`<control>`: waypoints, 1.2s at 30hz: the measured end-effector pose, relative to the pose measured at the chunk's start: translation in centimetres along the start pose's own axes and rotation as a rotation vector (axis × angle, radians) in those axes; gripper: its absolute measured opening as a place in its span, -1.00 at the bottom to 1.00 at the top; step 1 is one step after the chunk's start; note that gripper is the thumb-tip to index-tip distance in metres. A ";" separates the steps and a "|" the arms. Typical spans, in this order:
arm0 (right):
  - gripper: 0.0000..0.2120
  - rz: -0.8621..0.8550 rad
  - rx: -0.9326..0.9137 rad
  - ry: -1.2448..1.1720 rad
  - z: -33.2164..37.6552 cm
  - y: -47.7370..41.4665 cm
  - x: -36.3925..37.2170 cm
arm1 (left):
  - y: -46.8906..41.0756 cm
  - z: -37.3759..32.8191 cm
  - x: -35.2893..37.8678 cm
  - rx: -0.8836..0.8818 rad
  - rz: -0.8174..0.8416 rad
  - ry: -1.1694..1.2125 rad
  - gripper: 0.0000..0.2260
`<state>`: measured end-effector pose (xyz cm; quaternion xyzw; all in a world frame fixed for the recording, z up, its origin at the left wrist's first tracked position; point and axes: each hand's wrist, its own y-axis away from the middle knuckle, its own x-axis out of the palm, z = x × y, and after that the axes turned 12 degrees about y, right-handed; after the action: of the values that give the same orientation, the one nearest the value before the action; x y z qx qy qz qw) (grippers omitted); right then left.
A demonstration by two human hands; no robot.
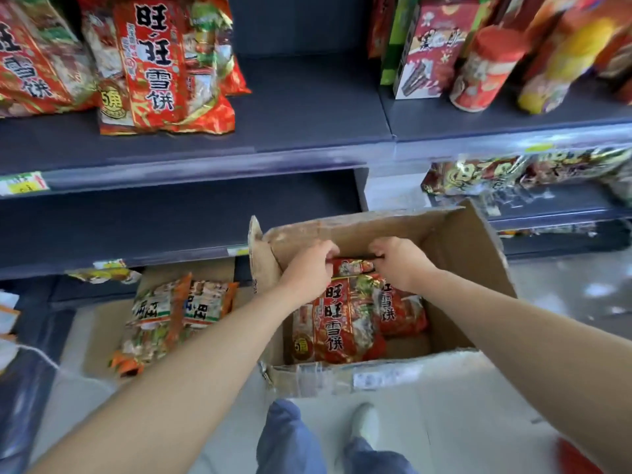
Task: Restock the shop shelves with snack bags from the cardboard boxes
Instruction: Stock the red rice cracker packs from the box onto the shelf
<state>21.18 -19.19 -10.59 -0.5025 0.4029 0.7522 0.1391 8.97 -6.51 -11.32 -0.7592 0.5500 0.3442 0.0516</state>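
Your two bare forearms reach down from the bottom corners of the head view into the open cardboard box (376, 374) on the floor in front of your feet. Your left hand (309, 268) and right hand (398, 263) are both curled over the far end of the box, and each seems to pinch the top edge of a red snack bag (352, 266) standing at the back; how far the fingertips wrap behind it is hidden. Two more red bags (333, 319) lie in front of it, leaning against each other. Judging by the shiny, crinkled film, these packs should be light, puffed with air and slippery, with brittle contents, so hold them by the sealed top strip or cradle the flat faces rather than squeezing the middle. Matching bags (154, 63) stand on the upper shelf (307, 107), and the bare stretch just beside them looks like the likely spot to fill. Lower left, a second box (102, 323) holds green and orange packs (164, 313), apart from the one you are working in.
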 end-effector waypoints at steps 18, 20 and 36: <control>-0.28 0.605 0.148 0.117 -3.0 -6.8 14.8 | -5.6 15.0 10.7 -0.574 0.435 -0.316 -0.48; -0.27 0.644 0.144 0.082 -3.1 -7.6 15.4 | -6.1 15.7 11.1 -0.672 0.400 -0.192 -0.48; -0.32 0.708 0.338 -0.256 -4.2 -7.8 14.3 | -6.9 13.9 9.6 -1.042 0.118 0.476 -0.62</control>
<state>22.15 -20.13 -27.33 -0.2053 0.6483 0.7332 0.0013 10.00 -5.13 -29.50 -0.7091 0.3458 0.3915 -0.4736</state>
